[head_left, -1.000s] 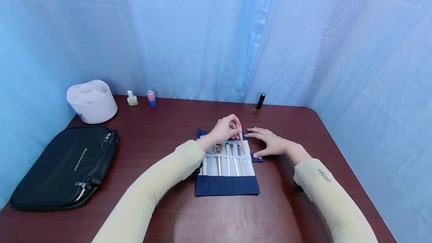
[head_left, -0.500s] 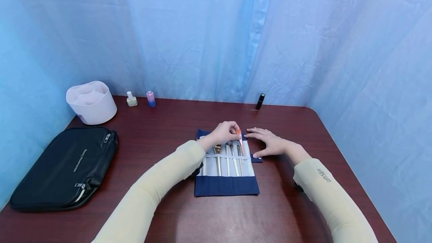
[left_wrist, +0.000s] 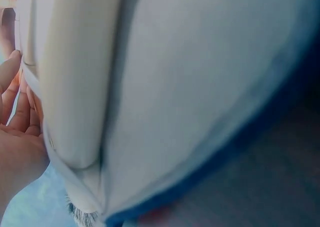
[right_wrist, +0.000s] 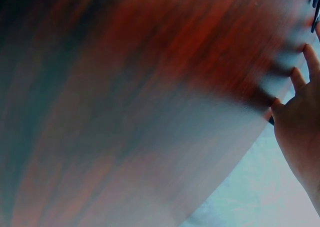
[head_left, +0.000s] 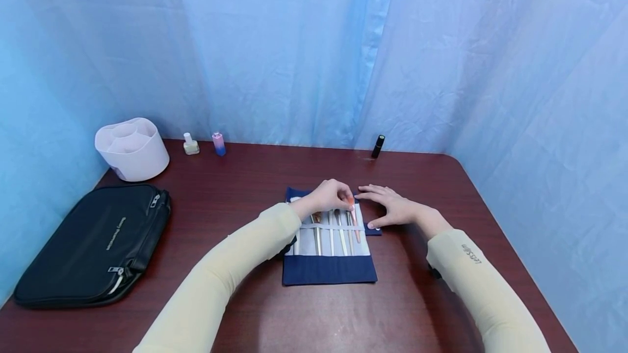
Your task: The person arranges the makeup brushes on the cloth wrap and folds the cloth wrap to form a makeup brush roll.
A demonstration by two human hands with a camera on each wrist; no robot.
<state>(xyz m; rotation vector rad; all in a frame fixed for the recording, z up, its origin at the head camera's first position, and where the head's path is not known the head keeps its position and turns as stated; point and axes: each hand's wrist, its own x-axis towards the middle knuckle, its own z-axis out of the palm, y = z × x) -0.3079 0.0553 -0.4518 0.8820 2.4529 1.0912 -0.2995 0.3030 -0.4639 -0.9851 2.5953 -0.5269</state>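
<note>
A navy brush roll (head_left: 330,270) with a pale lining lies unrolled on the table, several makeup brushes (head_left: 342,238) tucked under its elastic band (head_left: 306,226). My left hand (head_left: 330,196) pinches an orange-pink makeup brush (head_left: 355,221) near its top, over the roll's right side. The lower end of that brush reaches past the band toward the navy pocket. In the left wrist view a thick pale handle (left_wrist: 80,87) fills the foreground, dark bristles (left_wrist: 82,214) below it. My right hand (head_left: 392,206) rests with spread fingers at the roll's right edge, thumb by the small navy tab (head_left: 374,231).
A black zipped case (head_left: 93,244) lies at the left, with a white organizer (head_left: 132,151) behind it. Along the back edge stand a nail polish bottle (head_left: 191,145), a pink-blue bottle (head_left: 218,144) and a black tube (head_left: 378,146). Blue curtains (head_left: 275,53) surround the table.
My left hand has moved down and slightly right with the orange-pink brush, whose lower end has gone from above the band to below it. The right hand has stayed put.
</note>
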